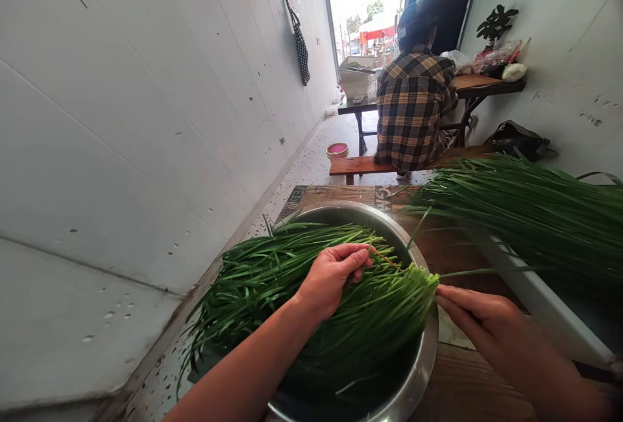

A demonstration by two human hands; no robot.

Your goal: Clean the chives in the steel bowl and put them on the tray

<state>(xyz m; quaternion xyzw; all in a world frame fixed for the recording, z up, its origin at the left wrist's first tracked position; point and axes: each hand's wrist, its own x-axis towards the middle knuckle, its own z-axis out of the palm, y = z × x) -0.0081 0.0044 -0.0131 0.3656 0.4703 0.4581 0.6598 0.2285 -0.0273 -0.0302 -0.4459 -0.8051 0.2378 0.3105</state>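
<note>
A big steel bowl [428, 350] on a wooden table holds a thick bundle of long green chives [292, 292], cut ends pointing right. My left hand [333, 276] rests on top of the bundle near the cut ends, fingers curled and pinching a thin orange band. My right hand [479, 318] lies at the bowl's right rim, fingers stretched flat toward the cut ends, touching them.
A second heap of chives [525, 214] lies in a white tray [545, 308] at the right. Ahead, a person in a plaid shirt [413, 110] sits on a wooden bench [360, 164]. A pink bowl [337, 149] stands on the floor. White wall at left.
</note>
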